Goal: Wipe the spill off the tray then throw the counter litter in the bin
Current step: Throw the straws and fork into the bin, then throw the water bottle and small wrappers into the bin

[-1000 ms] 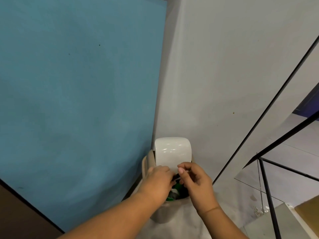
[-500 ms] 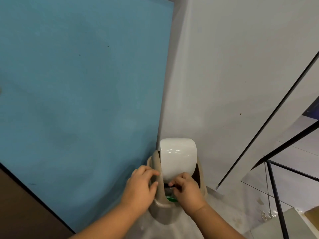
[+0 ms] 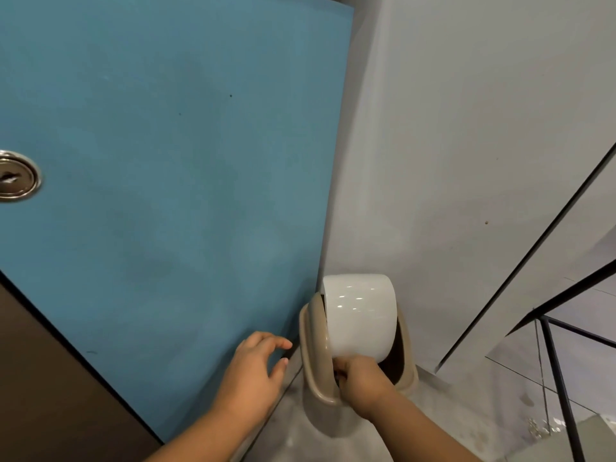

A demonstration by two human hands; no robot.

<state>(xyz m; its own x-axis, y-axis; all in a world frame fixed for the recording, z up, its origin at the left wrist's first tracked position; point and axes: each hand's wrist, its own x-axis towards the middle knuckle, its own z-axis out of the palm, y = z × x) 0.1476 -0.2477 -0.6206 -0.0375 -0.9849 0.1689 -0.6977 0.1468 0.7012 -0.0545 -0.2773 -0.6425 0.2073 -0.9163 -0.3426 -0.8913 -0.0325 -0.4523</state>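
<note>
A small beige bin [image 3: 314, 358] stands on the floor in the corner, with its white swing lid [image 3: 360, 315] tipped inward. My right hand [image 3: 364, 379] reaches into the bin's opening just under the lid's lower edge. Its fingers curl down inside, and whatever they hold is hidden. My left hand [image 3: 254, 371] hovers to the left of the bin, apart from it, with fingers spread and relaxed and nothing in it. No litter shows outside the bin. The tray and counter are out of view.
A blue door [image 3: 166, 201] with a round metal lock [image 3: 15, 178] fills the left side, close to the bin. A grey wall [image 3: 466, 145] rises behind. A black metal railing [image 3: 563, 388] and steps lie at the right.
My left hand has let go of the bin's rim and drawn back to the left. My right hand has gone deeper into the opening, and the green litter is no longer visible.
</note>
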